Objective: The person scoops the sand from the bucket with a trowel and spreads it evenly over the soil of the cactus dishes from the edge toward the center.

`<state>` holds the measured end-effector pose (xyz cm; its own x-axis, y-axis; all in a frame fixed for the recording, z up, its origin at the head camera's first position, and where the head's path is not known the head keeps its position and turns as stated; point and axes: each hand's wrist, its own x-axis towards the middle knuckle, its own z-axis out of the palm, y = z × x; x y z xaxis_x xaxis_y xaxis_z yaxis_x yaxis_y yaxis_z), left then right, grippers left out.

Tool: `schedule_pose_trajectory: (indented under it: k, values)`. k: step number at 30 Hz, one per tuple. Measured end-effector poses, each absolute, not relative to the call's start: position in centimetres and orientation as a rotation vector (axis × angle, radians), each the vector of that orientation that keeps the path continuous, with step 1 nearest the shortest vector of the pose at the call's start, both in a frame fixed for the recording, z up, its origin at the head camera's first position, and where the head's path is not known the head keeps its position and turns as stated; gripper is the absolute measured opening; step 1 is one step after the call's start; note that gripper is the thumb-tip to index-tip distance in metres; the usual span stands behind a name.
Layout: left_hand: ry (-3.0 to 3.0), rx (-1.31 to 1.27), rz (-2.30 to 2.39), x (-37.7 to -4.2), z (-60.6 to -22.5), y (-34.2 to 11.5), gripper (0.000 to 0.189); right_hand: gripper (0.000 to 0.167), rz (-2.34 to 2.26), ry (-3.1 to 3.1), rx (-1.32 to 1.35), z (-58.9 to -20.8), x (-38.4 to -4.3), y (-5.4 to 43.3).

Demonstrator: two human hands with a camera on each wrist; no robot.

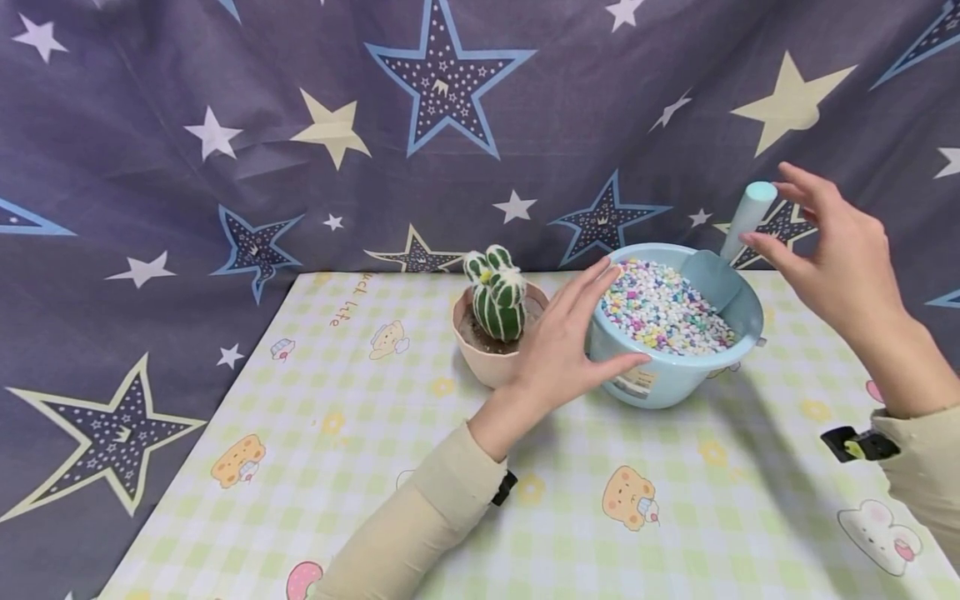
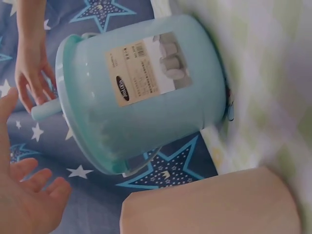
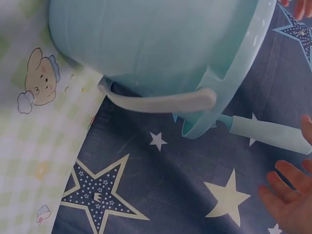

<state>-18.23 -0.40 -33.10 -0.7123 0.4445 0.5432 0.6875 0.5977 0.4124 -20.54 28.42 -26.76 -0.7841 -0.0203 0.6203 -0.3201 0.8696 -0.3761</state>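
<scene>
A light blue bucket [image 1: 652,387] stands upright, filled with small multicoloured pellets [image 1: 667,312]. A light blue scoop [image 1: 712,279] leans inside against the rim, its handle [image 3: 268,133] rising at the back right. My left hand [image 1: 558,346] is at the bucket's left side, fingers spread; the left wrist view shows a gap between that hand [image 2: 34,197] and the bucket wall. Around the scoop's handle end, my right hand [image 1: 851,254] has thumb and fingers apart. Whether the right thumb touches the handle I cannot tell.
Left of the bucket stands a pale pink pot [image 1: 487,367] with a cactus [image 1: 501,312], partly behind my left hand. A whitish carrying handle [image 3: 161,103] hangs down the bucket's side. The checked tablecloth [image 1: 360,467] ends at a dark star-patterned curtain [image 1: 262,75].
</scene>
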Motion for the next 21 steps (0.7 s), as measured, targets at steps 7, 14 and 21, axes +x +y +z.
schedule_pose_trajectory:
  k: [7,14,21]
  values:
    - [-2.547,-0.859,-1.027,-18.4,-33.9,0.2,0.1,0.077,0.66,-2.423,0.229,-26.5,-20.6,27.8]
    - [-2.583,-0.82,-1.055,-18.3,-34.7,0.6,0.099,0.073,0.714,-2.373,0.263,-26.6,-20.8,27.3]
    - [-2.632,-0.777,-1.141,-18.0,-35.3,1.2,0.106,0.054,0.803,-2.34,0.293,-26.9,-21.0,27.1]
